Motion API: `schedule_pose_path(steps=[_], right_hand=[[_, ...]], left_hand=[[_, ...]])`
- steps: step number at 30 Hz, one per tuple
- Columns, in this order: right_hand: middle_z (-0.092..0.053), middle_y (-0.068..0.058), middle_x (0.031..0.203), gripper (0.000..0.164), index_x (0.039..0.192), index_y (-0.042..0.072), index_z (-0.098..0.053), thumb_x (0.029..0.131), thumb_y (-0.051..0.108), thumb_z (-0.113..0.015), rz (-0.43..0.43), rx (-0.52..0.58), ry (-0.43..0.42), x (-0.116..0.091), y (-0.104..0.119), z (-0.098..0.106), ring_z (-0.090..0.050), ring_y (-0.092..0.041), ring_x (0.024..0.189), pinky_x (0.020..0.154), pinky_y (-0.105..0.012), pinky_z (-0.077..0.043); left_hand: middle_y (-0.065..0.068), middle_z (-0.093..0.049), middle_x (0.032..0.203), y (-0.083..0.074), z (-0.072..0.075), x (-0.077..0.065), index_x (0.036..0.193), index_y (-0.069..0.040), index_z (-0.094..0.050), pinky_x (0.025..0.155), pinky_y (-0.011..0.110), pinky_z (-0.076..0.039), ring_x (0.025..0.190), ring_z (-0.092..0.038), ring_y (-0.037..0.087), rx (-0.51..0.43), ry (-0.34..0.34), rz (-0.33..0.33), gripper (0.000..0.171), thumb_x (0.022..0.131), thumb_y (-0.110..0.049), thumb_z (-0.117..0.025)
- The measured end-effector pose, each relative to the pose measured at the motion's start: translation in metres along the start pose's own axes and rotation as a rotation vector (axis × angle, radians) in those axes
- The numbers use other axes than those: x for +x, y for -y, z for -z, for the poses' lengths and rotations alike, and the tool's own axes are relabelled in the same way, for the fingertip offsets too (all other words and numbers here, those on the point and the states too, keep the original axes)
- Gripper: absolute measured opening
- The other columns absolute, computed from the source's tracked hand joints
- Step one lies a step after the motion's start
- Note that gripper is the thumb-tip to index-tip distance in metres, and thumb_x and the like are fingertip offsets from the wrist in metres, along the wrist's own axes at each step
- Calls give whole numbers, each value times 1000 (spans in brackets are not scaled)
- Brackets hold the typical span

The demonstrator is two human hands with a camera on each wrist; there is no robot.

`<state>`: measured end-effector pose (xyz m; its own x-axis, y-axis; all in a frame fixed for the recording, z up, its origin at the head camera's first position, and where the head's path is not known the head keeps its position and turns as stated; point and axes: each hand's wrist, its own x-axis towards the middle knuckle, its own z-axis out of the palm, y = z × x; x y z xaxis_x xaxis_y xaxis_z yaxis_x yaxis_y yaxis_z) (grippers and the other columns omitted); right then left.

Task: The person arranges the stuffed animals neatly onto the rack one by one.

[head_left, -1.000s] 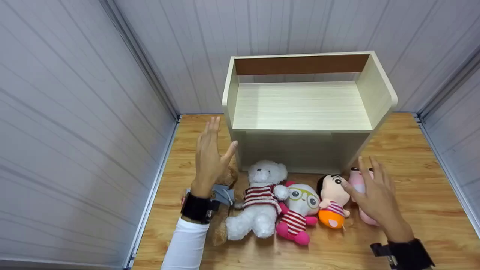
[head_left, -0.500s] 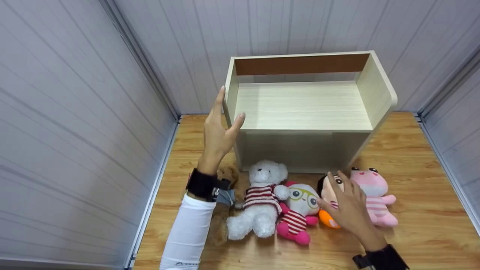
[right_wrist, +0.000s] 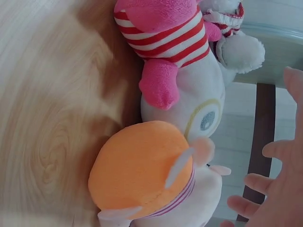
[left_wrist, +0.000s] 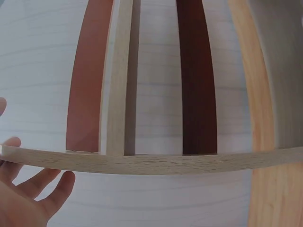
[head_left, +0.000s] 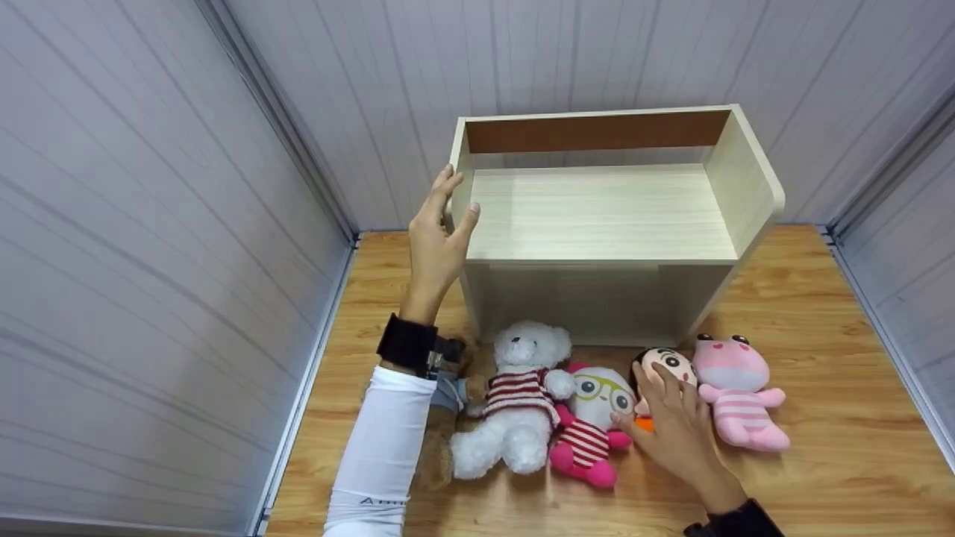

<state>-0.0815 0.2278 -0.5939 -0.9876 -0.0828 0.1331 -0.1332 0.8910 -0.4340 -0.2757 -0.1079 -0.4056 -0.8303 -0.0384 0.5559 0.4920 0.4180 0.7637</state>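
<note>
From my remote seat I see the wooden floor, and at its far side the pale shelf unit. Near its front lies a row of plush toys. The white bear in a striped top lies left of centre; the brown bear, at the row's left end, is partly covered by my left arm's white sleeve. The pink toy lies at the right end, and the bespectacled toy touches the white bear's right side.

My left hand is at the shelf unit's left panel, fingers loosely spread about its front edge, thumb to the inner side; whether they grip it I cannot tell. My right hand has its fingers spread wide and holds nothing. Under it, between the bespectacled and pink toys, lies the black-haired doll: its face shows beyond the fingers, a patch of its orange bottom between thumb and forefinger; contact I cannot tell
</note>
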Motion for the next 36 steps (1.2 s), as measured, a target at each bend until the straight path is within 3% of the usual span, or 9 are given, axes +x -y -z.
schedule_pose_path(steps=[2,6,13,16,18,20,22,28,36], right_hand=[[-37,-20,158,87,159,21,-36,88,56,-73,-15,9,-9,0,-2,0,-33,-49,135,102,-69,-26],[-34,-22,158,86,159,20,-36,90,57,-71,-54,29,7,0,-6,0,-32,-51,134,102,-68,-25],[-29,-24,160,86,159,16,-35,92,57,-68,-96,46,31,-2,-12,-1,-29,-54,135,104,-72,-23],[-27,-24,161,86,159,14,-35,93,57,-68,-110,45,44,-3,-14,-2,-28,-55,135,103,-72,-23],[-26,-25,161,85,160,13,-33,94,56,-67,-119,49,53,-4,-16,-2,-28,-55,135,102,-73,-24],[-25,-25,161,83,160,12,-32,96,54,-65,-130,58,57,-5,-17,-3,-27,-55,135,102,-72,-24],[-25,-26,160,79,160,11,-32,98,50,-63,-136,66,50,-7,-18,-4,-28,-54,134,102,-72,-26],[-29,-27,157,64,157,8,-36,103,33,-59,-122,76,-20,-10,-21,-10,-33,-54,128,97,-71,-32],[-33,-32,150,65,154,1,-38,97,11,-66,-91,113,-123,-10,-27,-22,-41,-58,122,98,-69,-37]], left_hand=[[2,-48,159,2,-1,1,143,-12,-59,68,23,-44,100,-63,10,-29,-11,0,46,100,-25,-66],[1,-50,157,8,-2,3,141,-12,-61,56,20,-35,64,-41,9,-87,-32,-7,41,100,-20,-66],[6,-42,163,15,-4,0,140,-17,-60,51,21,-33,55,-29,7,-141,-34,32,40,101,-18,-65],[8,-70,118,18,-6,-3,144,-22,-55,51,22,-32,52,-29,7,-98,-13,69,45,101,-19,-65],[-1,-55,76,20,-8,-5,146,-25,-51,50,23,-31,51,-30,7,-68,-5,81,47,101,-19,-64],[-5,-27,62,21,-9,-6,146,-26,-49,50,24,-30,51,-30,8,-50,-4,80,48,101,-21,-64],[-6,-27,61,22,-9,-6,146,-26,-49,50,24,-30,51,-30,9,-45,-10,72,46,102,-23,-62],[-6,-47,77,24,-8,-6,146,-25,-49,52,24,-29,54,-31,9,-44,-15,54,40,106,-31,-54],[-7,-31,63,25,-5,-9,145,-26,-49,54,26,-31,56,-34,10,-38,-44,65,37,108,-33,-50]])
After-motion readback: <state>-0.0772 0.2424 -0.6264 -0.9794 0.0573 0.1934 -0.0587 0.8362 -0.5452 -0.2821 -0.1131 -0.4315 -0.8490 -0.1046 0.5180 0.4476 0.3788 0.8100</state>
